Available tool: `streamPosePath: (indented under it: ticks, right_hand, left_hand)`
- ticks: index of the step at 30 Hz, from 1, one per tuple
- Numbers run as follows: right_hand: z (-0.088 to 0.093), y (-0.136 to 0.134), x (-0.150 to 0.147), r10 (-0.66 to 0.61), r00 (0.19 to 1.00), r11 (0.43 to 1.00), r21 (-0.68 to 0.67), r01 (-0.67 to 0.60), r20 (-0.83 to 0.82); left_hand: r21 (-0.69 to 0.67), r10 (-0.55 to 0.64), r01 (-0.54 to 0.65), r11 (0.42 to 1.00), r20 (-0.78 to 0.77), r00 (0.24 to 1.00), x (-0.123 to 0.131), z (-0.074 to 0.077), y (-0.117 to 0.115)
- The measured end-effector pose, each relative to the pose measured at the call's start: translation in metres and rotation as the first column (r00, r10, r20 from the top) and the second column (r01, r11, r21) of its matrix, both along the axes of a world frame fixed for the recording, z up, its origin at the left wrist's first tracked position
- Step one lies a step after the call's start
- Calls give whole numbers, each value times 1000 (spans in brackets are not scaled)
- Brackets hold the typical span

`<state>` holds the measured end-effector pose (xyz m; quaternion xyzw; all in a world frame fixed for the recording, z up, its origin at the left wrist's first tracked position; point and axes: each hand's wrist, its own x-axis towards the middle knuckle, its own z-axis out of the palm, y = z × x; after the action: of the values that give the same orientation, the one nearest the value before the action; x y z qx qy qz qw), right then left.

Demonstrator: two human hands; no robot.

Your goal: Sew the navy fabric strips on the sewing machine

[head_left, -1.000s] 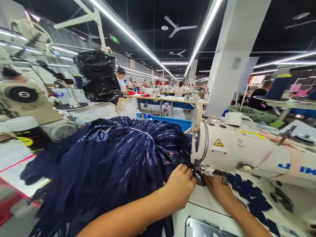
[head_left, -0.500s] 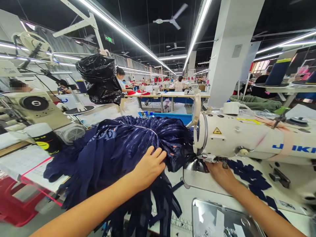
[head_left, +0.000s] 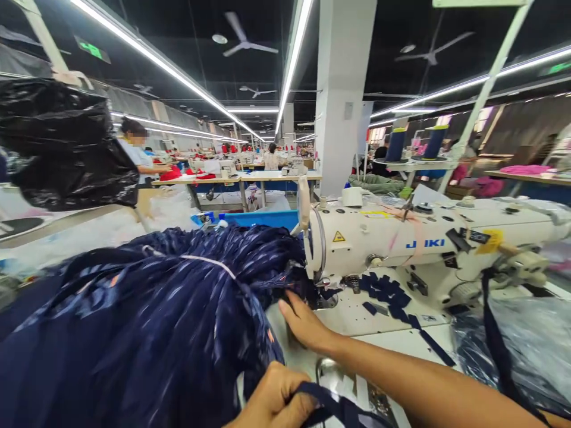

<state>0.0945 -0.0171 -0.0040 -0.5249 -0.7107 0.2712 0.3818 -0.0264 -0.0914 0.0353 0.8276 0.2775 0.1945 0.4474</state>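
Observation:
A large heap of navy fabric strips [head_left: 147, 321], tied across the top with a pale cord [head_left: 209, 260], fills the lower left. At the bottom centre my left hand [head_left: 279, 392] is closed around a navy strip [head_left: 328, 397] that trails to the right. My right hand [head_left: 307, 326] reaches in from the right, in front of the sewing machine [head_left: 379, 232]. Its thumb and forefinger are stretched out and apart, their tips against the heap's right edge. The other fingers are hidden.
Small navy offcuts [head_left: 386, 292] lie scattered on the machine bed. Clear plastic wrapping [head_left: 526, 345] lies at the right. A black plastic bag [head_left: 71, 148] hangs at the upper left. Thread cones [head_left: 395, 145] stand behind the machine, and a person [head_left: 138, 154] works farther back.
The view has turned right and come closer to the heap. My left hand has left the heap's top and now grips a strip lower down. My right hand has moved out from beside the needle area.

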Motion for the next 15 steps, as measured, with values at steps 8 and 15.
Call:
streamPosePath:
  ticks: [8, 15]
  right_hand:
    - [23, 94, -16, -76, 997, 994, -75, 74, -20]
    - [19, 12, 50, 159, 979, 986, -71, -151, 126]
  left_hand:
    - [-230, 129, -95, 968, 134, 983, 23, -43, 90]
    - [-48, 99, -93, 994, 133, 986, 29, -49, 88]
